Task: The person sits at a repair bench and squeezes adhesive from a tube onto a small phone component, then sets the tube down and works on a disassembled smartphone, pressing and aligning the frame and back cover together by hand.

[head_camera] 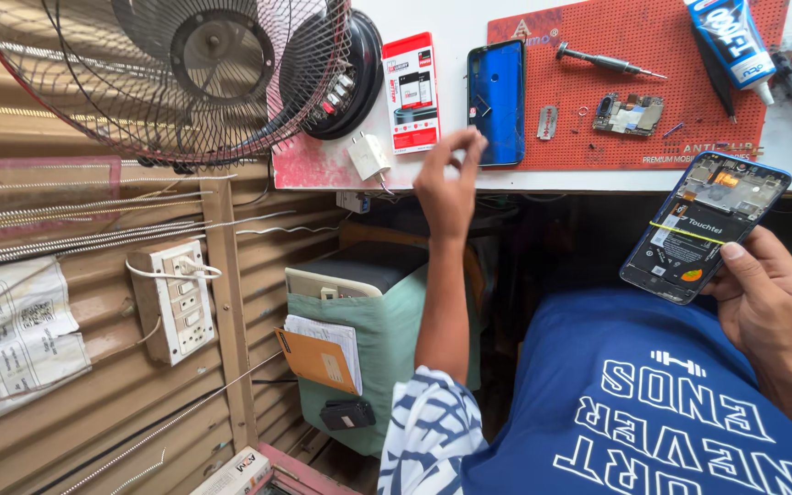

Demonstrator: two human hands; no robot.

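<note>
At the right of the frame my right hand (767, 298) grips the open phone (703, 227) by its edges; it looks light and breakable. My left hand (446, 188) pinches its fingers, maybe on something tiny.

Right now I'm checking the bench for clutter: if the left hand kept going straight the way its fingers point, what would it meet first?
Probably the blue phone back cover at the table edge; the left hand already nearly touches it, though depth is unclear.
</note>
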